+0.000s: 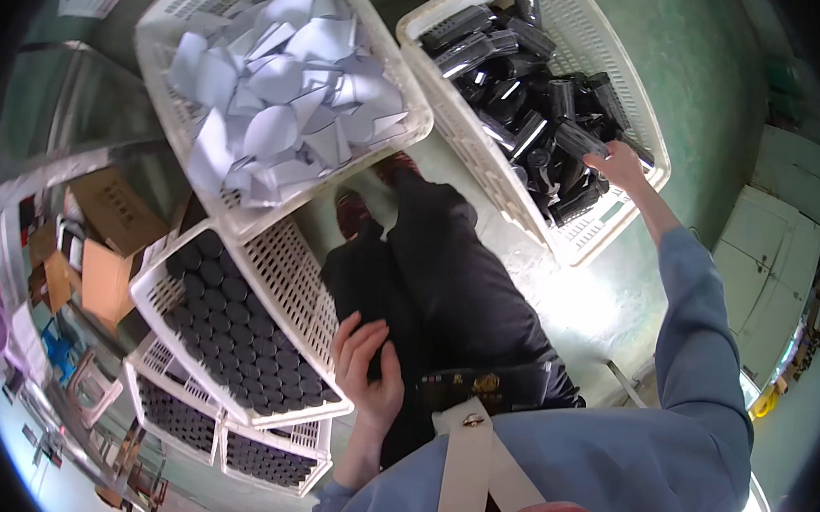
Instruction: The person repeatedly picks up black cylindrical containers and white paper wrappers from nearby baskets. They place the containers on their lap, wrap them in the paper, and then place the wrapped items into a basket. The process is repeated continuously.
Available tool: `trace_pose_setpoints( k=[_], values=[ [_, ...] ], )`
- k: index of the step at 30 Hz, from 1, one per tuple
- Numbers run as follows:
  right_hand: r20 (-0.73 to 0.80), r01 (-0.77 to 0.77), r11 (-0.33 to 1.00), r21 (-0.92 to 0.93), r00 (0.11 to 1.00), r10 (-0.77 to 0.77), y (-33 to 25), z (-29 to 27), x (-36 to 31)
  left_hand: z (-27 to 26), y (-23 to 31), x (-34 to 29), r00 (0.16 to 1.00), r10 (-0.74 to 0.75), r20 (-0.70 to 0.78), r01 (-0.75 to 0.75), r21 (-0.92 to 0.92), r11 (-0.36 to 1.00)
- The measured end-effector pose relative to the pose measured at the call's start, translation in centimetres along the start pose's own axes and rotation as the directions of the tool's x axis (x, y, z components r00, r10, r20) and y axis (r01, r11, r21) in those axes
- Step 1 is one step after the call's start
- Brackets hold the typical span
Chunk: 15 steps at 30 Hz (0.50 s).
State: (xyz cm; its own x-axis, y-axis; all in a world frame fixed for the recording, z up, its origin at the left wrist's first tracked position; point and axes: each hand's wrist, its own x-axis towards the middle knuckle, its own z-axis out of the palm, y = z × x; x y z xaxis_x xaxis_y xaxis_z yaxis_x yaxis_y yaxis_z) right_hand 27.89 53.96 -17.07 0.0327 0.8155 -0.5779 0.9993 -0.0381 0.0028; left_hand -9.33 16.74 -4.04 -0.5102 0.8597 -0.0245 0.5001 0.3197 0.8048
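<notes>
My right hand (616, 166) reaches into a white plastic crate (424, 62) at the upper right. Its fingers close on the end of a black cylindrical part (580, 141), whose kind I cannot make out. Several similar shiny black parts (506, 101) lie jumbled around it in the crate. Near my lap, my left hand (370, 372) is empty, with its fingers apart and slightly curled. Beside it stands a white crate (298, 286) with rows of round, dark-topped pieces (234, 325) packed upright.
Loose curved white pieces (289, 76) fill another crate (419, 128) at the upper left. Two smaller crates of dark round pieces (267, 460) stand at the lower left. Cardboard boxes (118, 212) sit at the left, and a pale cabinet (766, 267) stands at the right.
</notes>
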Motion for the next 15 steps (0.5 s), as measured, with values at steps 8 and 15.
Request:
trace_pose_setpoints(
  k=[8,15],
  values=[
    [-0.202,0.366,0.447,0.816,0.905,-0.373,-11.6,-1.7,-22.9,0.7,0.5,-1.3,0.993,0.044,-0.108,-0.051,-0.061,0.997],
    [-0.438,0.817,0.521,0.248,0.574,-0.692,-17.8,2.9,-35.3,2.1,0.3,-0.9,0.993,-0.079,-0.085,0.054,-0.261,0.964]
  ],
)
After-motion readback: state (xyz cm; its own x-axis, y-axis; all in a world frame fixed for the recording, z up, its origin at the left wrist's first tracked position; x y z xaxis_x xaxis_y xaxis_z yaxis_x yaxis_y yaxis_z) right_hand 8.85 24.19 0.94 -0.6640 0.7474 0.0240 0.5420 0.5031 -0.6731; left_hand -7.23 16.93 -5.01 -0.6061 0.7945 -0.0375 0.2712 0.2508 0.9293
